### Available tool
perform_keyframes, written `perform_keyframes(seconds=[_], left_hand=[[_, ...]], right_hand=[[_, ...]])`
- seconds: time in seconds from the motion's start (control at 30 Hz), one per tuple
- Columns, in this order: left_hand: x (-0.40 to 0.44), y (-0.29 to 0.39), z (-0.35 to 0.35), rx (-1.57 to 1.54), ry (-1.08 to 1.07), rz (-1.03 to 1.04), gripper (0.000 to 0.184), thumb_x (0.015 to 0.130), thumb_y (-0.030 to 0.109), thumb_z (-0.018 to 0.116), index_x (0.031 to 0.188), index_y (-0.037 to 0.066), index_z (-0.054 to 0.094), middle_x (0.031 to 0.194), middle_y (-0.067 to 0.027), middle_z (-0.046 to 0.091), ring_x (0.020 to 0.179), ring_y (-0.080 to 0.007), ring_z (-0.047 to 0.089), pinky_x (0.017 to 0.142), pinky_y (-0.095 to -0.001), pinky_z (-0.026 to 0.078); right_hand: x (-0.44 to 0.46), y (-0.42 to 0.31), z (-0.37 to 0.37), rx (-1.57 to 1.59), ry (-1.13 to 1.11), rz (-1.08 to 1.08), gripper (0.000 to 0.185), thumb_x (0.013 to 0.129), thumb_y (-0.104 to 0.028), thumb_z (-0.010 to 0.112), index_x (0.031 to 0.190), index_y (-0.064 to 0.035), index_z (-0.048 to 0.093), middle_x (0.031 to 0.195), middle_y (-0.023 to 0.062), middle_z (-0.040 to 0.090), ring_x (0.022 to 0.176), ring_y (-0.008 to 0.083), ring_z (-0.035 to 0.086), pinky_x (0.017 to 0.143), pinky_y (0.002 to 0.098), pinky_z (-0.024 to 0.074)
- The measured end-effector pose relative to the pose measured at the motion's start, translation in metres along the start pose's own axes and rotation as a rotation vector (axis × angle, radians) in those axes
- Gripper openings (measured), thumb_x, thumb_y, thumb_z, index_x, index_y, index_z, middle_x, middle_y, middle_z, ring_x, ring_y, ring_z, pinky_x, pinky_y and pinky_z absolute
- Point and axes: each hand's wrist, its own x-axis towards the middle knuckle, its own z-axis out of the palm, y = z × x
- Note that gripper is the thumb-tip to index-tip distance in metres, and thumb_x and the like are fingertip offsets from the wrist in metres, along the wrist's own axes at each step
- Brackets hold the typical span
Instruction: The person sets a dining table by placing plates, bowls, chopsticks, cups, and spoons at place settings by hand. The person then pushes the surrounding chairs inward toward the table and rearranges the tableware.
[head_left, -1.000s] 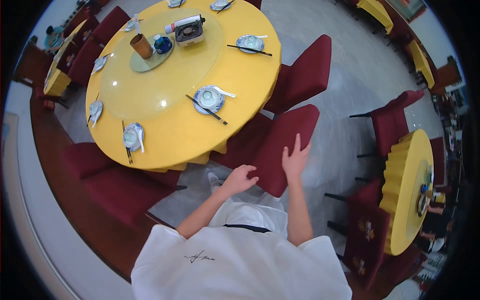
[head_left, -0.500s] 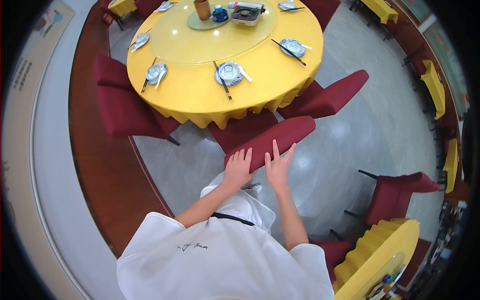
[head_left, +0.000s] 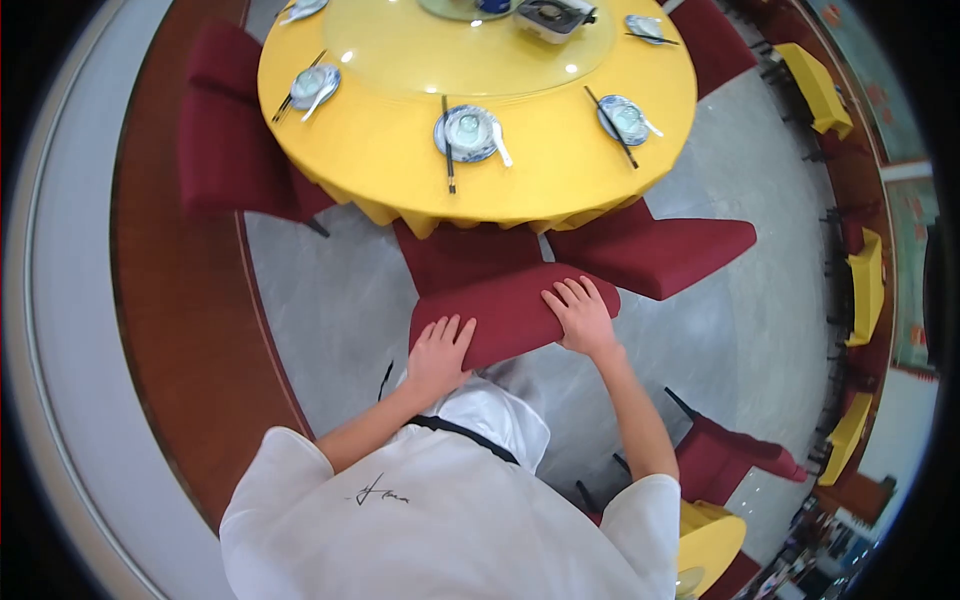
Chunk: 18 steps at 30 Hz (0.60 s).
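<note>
A dark red upholstered chair [head_left: 510, 312] stands in front of me, its seat partly under the yellow-covered round table [head_left: 360, 170]. My left hand [head_left: 440, 357] is closed over the left end of its backrest, fingers curled on top and thumb hidden. Over the right end, my right hand [head_left: 584, 317] grips the same backrest with its fingers bent over the top. Beyond the chair, a blue-and-white plate [head_left: 443, 133] with a small bowl lies on the table. Black chopsticks [head_left: 449, 170] are at its left, and a white spoon [head_left: 502, 146] is at its right.
Other red chairs flank this one, at the right [head_left: 655, 252] and at the left [head_left: 235, 145]. A portable stove [head_left: 552, 20] sits on the glass turntable [head_left: 400, 75]. Behind me at the right are another chair [head_left: 725, 455] and a yellow-covered table [head_left: 715, 540]. A wood-coloured floor strip [head_left: 170, 290] runs along the left.
My right hand has gone from spread fingers to gripping the right end of the backrest. The backrest now faces me more squarely, and my view has come nearer the table.
</note>
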Motion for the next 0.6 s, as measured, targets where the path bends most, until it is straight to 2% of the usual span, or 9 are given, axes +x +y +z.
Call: perform_keyframes(seconds=[0.07, 0.17, 0.27, 0.33, 0.4, 0.43, 0.53, 0.6], left_hand=[[0.011, 0.009, -0.002, 0.025, -0.03, -0.067, 0.088, 0.069, 0.032, 0.081, 0.145, 0.006, 0.044, 0.141, -0.0227, 0.052, 0.13, -0.037, 0.05, 0.112, -0.048, 0.038], [0.032, 0.033, 0.011, 0.041, -0.011, -0.106, 0.087, 0.069, 0.032, 0.081, 0.144, 0.004, 0.044, 0.141, -0.0231, 0.051, 0.13, -0.0374, 0.05, 0.112, -0.0488, 0.037], [0.059, 0.073, 0.018, 0.077, 0.028, -0.149, 0.086, 0.068, 0.031, 0.08, 0.142, 0.002, 0.046, 0.141, -0.0235, 0.051, 0.132, -0.0374, 0.05, 0.113, -0.0483, 0.036], [0.072, 0.094, 0.031, 0.066, 0.083, -0.242, 0.083, 0.064, 0.025, 0.081, 0.137, 0.002, 0.051, 0.141, -0.0193, 0.054, 0.133, -0.0331, 0.05, 0.114, -0.0457, 0.036], [0.071, 0.095, 0.034, 0.055, 0.135, -0.295, 0.083, 0.06, 0.023, 0.083, 0.135, 0.004, 0.054, 0.14, -0.0156, 0.056, 0.132, -0.0301, 0.051, 0.115, -0.0445, 0.037], [0.072, 0.096, 0.03, 0.1, 0.116, -0.299, 0.081, 0.059, 0.021, 0.082, 0.134, 0.004, 0.055, 0.139, -0.0137, 0.057, 0.132, -0.028, 0.052, 0.114, -0.0436, 0.038], [0.072, 0.101, 0.029, 0.098, 0.134, -0.297, 0.08, 0.058, 0.019, 0.082, 0.133, 0.004, 0.056, 0.138, -0.0139, 0.058, 0.13, -0.0282, 0.053, 0.113, -0.0435, 0.039], [0.071, 0.102, 0.027, 0.072, 0.124, -0.321, 0.075, 0.061, 0.017, 0.079, 0.132, 0.005, 0.057, 0.138, -0.0135, 0.059, 0.13, -0.0275, 0.053, 0.113, -0.0421, 0.039]], right_hand=[[0.006, 0.016, 0.006, 0.052, 0.015, -0.132, 0.082, 0.058, -0.027, 0.086, 0.133, -0.0105, 0.058, 0.133, 0.0143, 0.059, 0.128, 0.0312, 0.052, 0.114, 0.05, 0.034], [0.007, 0.027, 0.018, 0.052, 0.041, -0.22, 0.081, 0.06, -0.03, 0.084, 0.133, -0.0078, 0.058, 0.133, 0.0171, 0.059, 0.128, 0.033, 0.052, 0.111, 0.0493, 0.0364], [0.008, 0.021, -0.011, 0.178, 0.025, -0.206, 0.082, 0.061, -0.032, 0.084, 0.135, -0.0093, 0.056, 0.129, 0.0163, 0.061, 0.122, 0.035, 0.055, 0.108, 0.0484, 0.0397], [0.01, 0.007, 0.0, 0.177, 0.052, -0.289, 0.082, 0.062, -0.032, 0.084, 0.134, -0.0062, 0.055, 0.127, 0.0182, 0.061, 0.118, 0.037, 0.057, 0.107, 0.0479, 0.0411], [0.016, -0.012, 0.042, 0.096, 0.148, -0.277, 0.078, 0.062, -0.029, 0.085, 0.13, -0.0021, 0.056, 0.127, 0.0197, 0.061, 0.119, 0.0365, 0.058, 0.107, 0.0477, 0.0411], [0.017, -0.013, 0.027, 0.144, 0.12, -0.276, 0.059, 0.071, -0.017, 0.074, 0.125, 0.0013, 0.057, 0.122, 0.0204, 0.063, 0.116, 0.0359, 0.059, 0.106, 0.0465, 0.0421], [0.014, -0.011, 0.028, 0.126, 0.152, -0.28, 0.059, 0.07, -0.017, 0.074, 0.124, 0.0003, 0.058, 0.121, 0.0207, 0.063, 0.115, 0.0357, 0.06, 0.106, 0.0462, 0.0424], [0.016, -0.011, 0.026, 0.141, 0.073, -0.288, 0.064, 0.067, -0.02, 0.078, 0.124, 0.0, 0.058, 0.122, 0.0199, 0.062, 0.118, 0.0347, 0.058, 0.105, 0.0463, 0.0425]])
